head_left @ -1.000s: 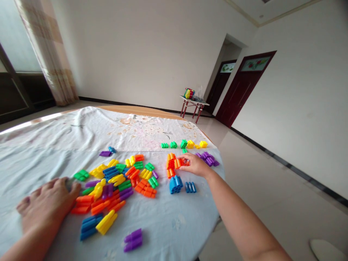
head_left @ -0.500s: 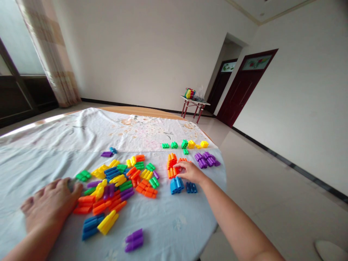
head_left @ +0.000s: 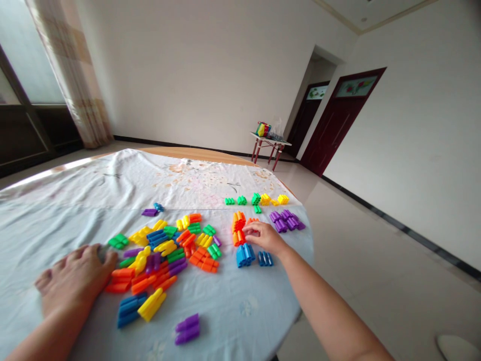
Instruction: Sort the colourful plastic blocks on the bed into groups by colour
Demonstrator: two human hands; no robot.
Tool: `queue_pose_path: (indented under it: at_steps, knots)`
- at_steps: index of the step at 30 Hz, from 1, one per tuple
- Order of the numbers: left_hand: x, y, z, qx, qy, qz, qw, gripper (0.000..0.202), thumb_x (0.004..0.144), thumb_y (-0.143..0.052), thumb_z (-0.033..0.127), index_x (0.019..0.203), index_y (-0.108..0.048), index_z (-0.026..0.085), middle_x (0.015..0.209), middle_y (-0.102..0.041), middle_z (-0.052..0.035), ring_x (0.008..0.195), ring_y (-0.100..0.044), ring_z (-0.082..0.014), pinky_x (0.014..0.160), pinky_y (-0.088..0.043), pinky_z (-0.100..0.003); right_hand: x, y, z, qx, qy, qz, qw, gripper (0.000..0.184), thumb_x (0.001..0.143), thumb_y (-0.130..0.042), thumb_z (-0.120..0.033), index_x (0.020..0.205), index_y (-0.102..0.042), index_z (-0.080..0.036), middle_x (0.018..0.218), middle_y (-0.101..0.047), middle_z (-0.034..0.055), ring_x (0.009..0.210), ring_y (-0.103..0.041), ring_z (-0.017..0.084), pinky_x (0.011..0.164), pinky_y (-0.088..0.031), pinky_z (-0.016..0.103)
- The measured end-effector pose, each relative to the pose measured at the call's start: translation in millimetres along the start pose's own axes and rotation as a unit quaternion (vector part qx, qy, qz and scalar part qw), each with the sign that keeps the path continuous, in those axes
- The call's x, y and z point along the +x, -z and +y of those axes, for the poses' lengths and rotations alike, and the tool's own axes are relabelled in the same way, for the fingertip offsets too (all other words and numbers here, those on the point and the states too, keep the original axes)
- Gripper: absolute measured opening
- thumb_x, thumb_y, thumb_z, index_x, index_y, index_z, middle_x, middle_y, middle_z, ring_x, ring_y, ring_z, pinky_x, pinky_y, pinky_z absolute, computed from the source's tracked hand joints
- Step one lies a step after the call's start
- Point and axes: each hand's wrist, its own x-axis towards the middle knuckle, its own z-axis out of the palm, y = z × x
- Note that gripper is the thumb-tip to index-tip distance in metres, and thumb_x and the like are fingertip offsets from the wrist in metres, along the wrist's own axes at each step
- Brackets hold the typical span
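On the cloth at the left, my left hand [head_left: 75,276] lies palm down with its fingers spread, beside an orange toy block [head_left: 120,281]. Its thumb is close to a loose heap of bullet-shaped plastic blocks [head_left: 165,248] in several colours. My right hand [head_left: 265,236] is at the right side of the table, thumb and fingers curled at the edge of a stacked orange block [head_left: 238,237]. The fingers partly hide the contact. Just below them are blue blocks [head_left: 245,255] and a smaller blue block [head_left: 265,258].
Purple blocks [head_left: 287,220] sit near the table's right edge. Green blocks [head_left: 241,200] and yellow blocks [head_left: 265,199] form a row farther back. A purple block [head_left: 187,329] lies near the front. The tablecloth [head_left: 233,311] has wrinkles. A small side table [head_left: 270,140] stands behind.
The whole view has shifted slightly. My right hand stays by the orange blocks with almost the same finger pose, and my left hand remains flat on the cloth.
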Motion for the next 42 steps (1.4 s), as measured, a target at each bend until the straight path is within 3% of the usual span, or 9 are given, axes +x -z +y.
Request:
queue_pose_path:
  at_steps: [5, 11, 14, 17, 23, 30, 34, 38, 42]
  knots:
    - [1.1, -2.3, -1.7, 0.006, 0.006, 0.009, 1.000, 0.062, 0.080, -0.024, 0.057, 0.121, -0.047, 0.016, 0.129, -0.045, -0.0180, 0.118, -0.037, -0.0363, 0.094, -0.025, -0.047, -8.5, -5.0, -46.6, -0.016, 0.049, 0.078, 0.996, 0.016, 0.082, -0.056, -0.022, 0.092, -0.067, -0.020, 0.092, -0.067, 0.0045, 0.082, -0.061, 0.015, 0.072, -0.048, 0.027]
    - [-1.5, 1.2, 0.7, -0.005, 0.005, 0.008, 1.000, 0.061, 0.080, -0.026, 0.056, 0.119, -0.049, 0.015, 0.128, -0.046, -0.0191, 0.117, -0.038, -0.0367, 0.095, -0.025, -0.048, -14.6, -70.3, -88.0, -0.045, 0.131, -0.035, 0.990, 0.019, 0.081, -0.059, -0.023, 0.099, -0.064, -0.021, 0.099, -0.067, 0.0028, 0.095, -0.059, 0.016, 0.089, -0.043, 0.030]
    - [-3.8, 3.8, 1.7, -0.007, 0.003, 0.005, 1.000, 0.063, 0.081, -0.022, 0.056, 0.120, -0.049, 0.015, 0.128, -0.046, -0.0198, 0.117, -0.038, -0.0374, 0.094, -0.025, -0.049, -10.1, -98.6, -91.7, -0.115, 0.149, -0.047, 0.981, 0.024, 0.081, -0.060, -0.024, 0.105, -0.061, -0.020, 0.104, -0.065, 0.0049, 0.100, -0.056, 0.019, 0.095, -0.039, 0.034]
    - [-4.6, 3.8, 0.9, -0.009, -0.003, 0.009, 1.000, 0.063, 0.081, -0.023, 0.057, 0.119, -0.049, 0.015, 0.126, -0.047, -0.0199, 0.115, -0.039, -0.0371, 0.093, -0.025, -0.049, -4.2, -109.5, -92.6, -0.160, 0.143, -0.041, 0.976, 0.026, 0.082, -0.059, -0.028, 0.108, -0.060, -0.020, 0.105, -0.064, 0.0055, 0.102, -0.054, 0.019, 0.095, -0.038, 0.034]
    - [-2.2, 0.2, -1.1, -0.008, 0.000, 0.013, 1.000, 0.064, 0.081, -0.022, 0.058, 0.120, -0.049, 0.015, 0.127, -0.046, -0.0198, 0.116, -0.039, -0.0365, 0.094, -0.024, -0.048, -4.5, -98.1, -85.5, -0.177, 0.120, -0.033, 0.976, 0.020, 0.083, -0.058, -0.026, 0.102, -0.062, -0.020, 0.100, -0.065, 0.0050, 0.097, -0.056, 0.019, 0.088, -0.040, 0.033]
    - [-2.0, 0.3, -0.1, -0.011, -0.001, 0.011, 1.000, 0.064, 0.081, -0.022, 0.057, 0.120, -0.049, 0.014, 0.128, -0.045, -0.0190, 0.118, -0.037, -0.0363, 0.095, -0.024, -0.048, -6.8, -54.3, -78.9, -0.129, 0.100, 0.022, 0.986, 0.021, 0.083, -0.054, -0.016, 0.102, -0.062, -0.019, 0.103, -0.065, 0.0050, 0.101, -0.055, 0.017, 0.091, -0.038, 0.031]
    - [-2.1, 0.2, 0.5, -0.009, 0.005, 0.007, 1.000, 0.065, 0.081, -0.020, 0.058, 0.121, -0.048, 0.015, 0.129, -0.045, -0.0187, 0.119, -0.036, -0.0359, 0.096, -0.023, -0.049, -6.9, -44.4, -79.7, -0.174, 0.078, -0.039, 0.981, 0.021, 0.078, -0.062, -0.024, 0.099, -0.064, -0.021, 0.100, -0.066, 0.0041, 0.098, -0.055, 0.020, 0.088, -0.037, 0.034]
    - [-0.9, -0.1, 0.6, -0.004, 0.006, 0.007, 1.000, 0.066, 0.080, -0.020, 0.058, 0.121, -0.048, 0.015, 0.129, -0.045, -0.0185, 0.119, -0.037, -0.0355, 0.096, -0.024, -0.048, -15.5, -51.3, -80.0, -0.234, 0.076, -0.095, 0.964, 0.045, 0.067, -0.072, -0.045, 0.105, -0.062, -0.022, 0.104, -0.064, 0.0064, 0.104, -0.049, 0.026, 0.089, -0.033, 0.041]
    - [-0.8, 0.7, 0.5, -0.004, 0.005, 0.004, 1.000, 0.063, 0.080, -0.023, 0.056, 0.120, -0.048, 0.015, 0.128, -0.046, -0.0187, 0.118, -0.037, -0.0359, 0.095, -0.025, -0.048, -25.2, -58.4, -77.4, -0.265, 0.091, -0.139, 0.950, 0.051, 0.063, -0.076, -0.044, 0.107, -0.061, -0.024, 0.108, -0.062, 0.0053, 0.107, -0.047, 0.027, 0.094, -0.029, 0.046]
